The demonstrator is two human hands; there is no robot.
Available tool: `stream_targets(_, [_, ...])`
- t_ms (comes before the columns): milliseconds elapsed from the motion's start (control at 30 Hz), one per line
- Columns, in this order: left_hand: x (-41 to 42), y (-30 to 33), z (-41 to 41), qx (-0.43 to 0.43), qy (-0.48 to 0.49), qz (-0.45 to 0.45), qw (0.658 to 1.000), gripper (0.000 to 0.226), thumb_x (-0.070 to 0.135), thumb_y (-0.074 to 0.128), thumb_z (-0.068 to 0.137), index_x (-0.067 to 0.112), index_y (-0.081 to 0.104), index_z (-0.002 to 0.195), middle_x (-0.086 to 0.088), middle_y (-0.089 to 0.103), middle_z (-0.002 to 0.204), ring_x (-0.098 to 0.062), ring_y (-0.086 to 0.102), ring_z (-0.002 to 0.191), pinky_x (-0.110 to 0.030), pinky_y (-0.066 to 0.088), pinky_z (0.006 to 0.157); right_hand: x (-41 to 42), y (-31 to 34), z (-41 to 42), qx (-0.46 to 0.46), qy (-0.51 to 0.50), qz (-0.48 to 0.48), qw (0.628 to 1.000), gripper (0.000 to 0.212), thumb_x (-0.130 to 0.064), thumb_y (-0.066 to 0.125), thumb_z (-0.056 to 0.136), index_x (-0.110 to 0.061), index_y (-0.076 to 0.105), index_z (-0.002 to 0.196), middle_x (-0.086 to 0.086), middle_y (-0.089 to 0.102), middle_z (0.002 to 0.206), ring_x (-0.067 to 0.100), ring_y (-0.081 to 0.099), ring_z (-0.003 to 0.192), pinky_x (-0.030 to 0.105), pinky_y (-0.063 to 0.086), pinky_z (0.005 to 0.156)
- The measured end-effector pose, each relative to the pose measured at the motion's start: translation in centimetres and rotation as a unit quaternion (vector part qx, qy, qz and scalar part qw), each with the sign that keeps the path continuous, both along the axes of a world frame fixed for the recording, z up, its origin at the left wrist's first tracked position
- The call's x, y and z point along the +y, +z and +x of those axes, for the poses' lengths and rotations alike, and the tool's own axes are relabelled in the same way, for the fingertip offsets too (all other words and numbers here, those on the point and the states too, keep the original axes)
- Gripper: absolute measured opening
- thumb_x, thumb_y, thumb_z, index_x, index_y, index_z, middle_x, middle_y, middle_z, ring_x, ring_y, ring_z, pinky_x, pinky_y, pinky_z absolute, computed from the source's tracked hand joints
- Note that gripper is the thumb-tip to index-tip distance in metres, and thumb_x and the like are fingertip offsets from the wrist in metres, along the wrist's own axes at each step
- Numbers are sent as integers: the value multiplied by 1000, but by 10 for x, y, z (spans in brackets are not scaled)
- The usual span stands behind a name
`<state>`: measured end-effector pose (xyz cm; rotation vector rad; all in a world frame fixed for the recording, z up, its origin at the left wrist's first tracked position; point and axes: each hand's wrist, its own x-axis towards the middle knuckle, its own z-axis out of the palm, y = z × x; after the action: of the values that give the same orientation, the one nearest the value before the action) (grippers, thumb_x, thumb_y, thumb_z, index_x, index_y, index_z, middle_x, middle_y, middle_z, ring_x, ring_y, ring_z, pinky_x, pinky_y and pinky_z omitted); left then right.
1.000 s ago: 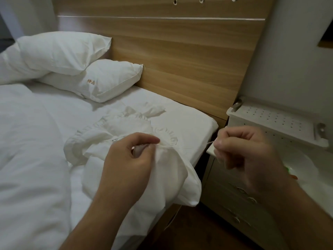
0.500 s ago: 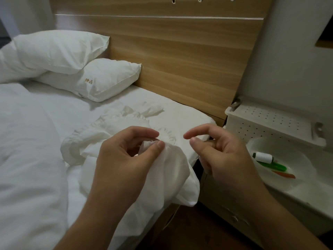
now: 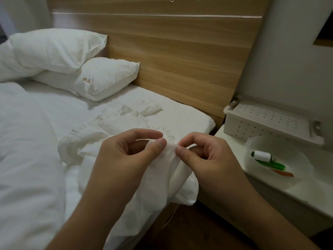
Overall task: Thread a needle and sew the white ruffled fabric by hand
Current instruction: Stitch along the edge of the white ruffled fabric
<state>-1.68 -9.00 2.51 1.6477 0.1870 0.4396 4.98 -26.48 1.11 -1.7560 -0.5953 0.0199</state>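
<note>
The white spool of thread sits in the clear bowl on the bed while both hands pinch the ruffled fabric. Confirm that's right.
One thing is wrong: the clear bowl is not on the bed. The head view shows it on the white bedside cabinet, right of the bed. The rest holds: the white spool of thread sits in it, and the left hand and right hand both pinch the ruffled fabric.

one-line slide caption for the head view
Both hands, left and right, pinch the white ruffled fabric at the bed's edge.

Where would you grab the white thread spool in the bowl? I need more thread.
Take the thread spool across its white barrel, from above. It lies on its side on the green pens in the clear bowl, whose wall blocks a sideways grip.
</note>
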Motion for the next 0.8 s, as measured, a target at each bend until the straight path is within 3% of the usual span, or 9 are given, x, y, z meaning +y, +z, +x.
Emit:
stream_targets(100, [1, 0, 0, 51, -42, -52, 996, 34, 34, 86, 69, 25, 84, 102, -5, 84, 92, -20, 81, 91, -42, 61, 89, -1, 0, 0, -5, 7, -1, 1000, 8, -28, 69, 97, -26, 73, 90, 22, 69, 75, 47, 66, 76, 64, 54, 68])
stream_targets(200, [3, -1, 0, 51, -32, -53, 997, 30, 27, 87, 73, 27, 84, 102, -8, 83, 92, -25, 81, 92, -45, 61, 89, -2, 2, 1, -8, 11, -11, 1000, 8, -26, 69, 97, -24, 72, 90, 22, 67, 73, 43, 65, 72, 62, 54, 67])
stream_targets(300, [2, -2, 0, 38, -1, -40, 998, 26, 28, 86, 75, 27, 84, 101, -3, 84, 92, -22, 81, 92, -42, 63, 84, -4, 2, 3, -12, 11, -26, 1000, 7, -18, 70, 96, -24, 71, 93, 18, 54, 61, 28, 51, 54, 58, 51, 62])
stream_targets(467, [0, -2, -1, 19, 17, -27, 999, 20, 26, 86, 80, 27, 83, 100, 2, 83, 90, -16, 80, 93, -36, 61, 84, -9, 8, 6, 70, 10, 40, 997, 16, -14, 60, 95, -23, 66, 106, 9, 42, 62, 14, 39, 53, 28, 35, 46])
stream_targets(567, [1, -1, -1, 16, 17, -28, 999, 18, 24, 85, 82, 27, 83, 99, 1, 83, 90, -16, 80, 93, -34, 60, 83, -12, 14, 7, 100, -8, 81, 992, 29, -2, 49, 102, -19, 71, 93, 6, 46, 64, 13, 37, 52, 23, 32, 44])
stream_targets(633, [1, -2, -1, 15, 19, -26, 999, 17, 25, 85, 82, 28, 84, 98, 1, 83, 91, -17, 80, 93, -35, 60, 83, -11, 17, 3, 76, -8, 74, 994, 34, -2, 48, 105, -19, 74, 90, 6, 51, 63, 12, 41, 51, 21, 35, 45])
stream_targets(733, [2, -3, -1, 11, 20, -19, 1000, 14, 24, 84, 84, 29, 84, 97, 0, 83, 91, -18, 80, 93, -39, 62, 85, -7, 20, -6, 47, 17, 55, 997, 21, -2, 55, 102, -15, 70, 98, 11, 56, 60, 12, 49, 52, 20, 42, 50])
stream_targets(800, [1, -3, -1, 7, 18, -16, 1000, 13, 23, 83, 85, 29, 84, 97, -1, 83, 90, -20, 80, 92, -42, 62, 86, -5, 18, -8, 30, 25, 41, 998, 13, -3, 59, 100, -12, 67, 95, 11, 61, 60, 17, 55, 55, 27, 50, 54])
